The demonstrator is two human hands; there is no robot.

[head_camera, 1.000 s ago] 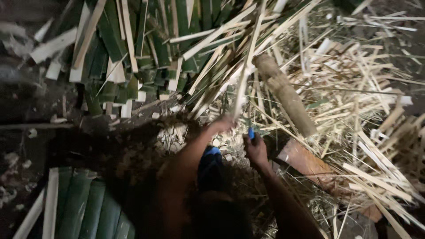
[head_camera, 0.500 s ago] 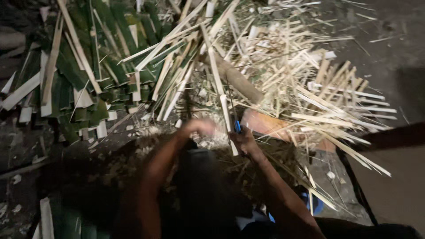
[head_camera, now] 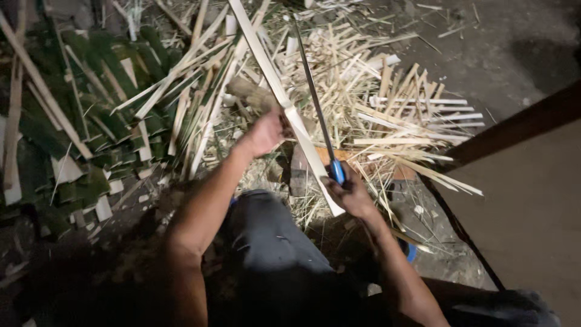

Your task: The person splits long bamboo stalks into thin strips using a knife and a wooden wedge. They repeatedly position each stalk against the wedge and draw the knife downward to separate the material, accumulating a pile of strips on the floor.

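Green bamboo slats [head_camera: 91, 121] heaped far left. Left hand [head_camera: 264, 133] closed around a long pale split-bamboo strip [head_camera: 284, 103], its long axis running up-left, away from the body. Right hand [head_camera: 351, 195] grips a blue-handled long dark blade [head_camera: 315, 103], lying nearly parallel, just right of the strip.

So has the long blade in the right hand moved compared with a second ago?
Yes. The long blade, gripped by the right hand, now stands raised over the pale splinter pile beside the bamboo strip the left hand holds; earlier it lay low by the hands.
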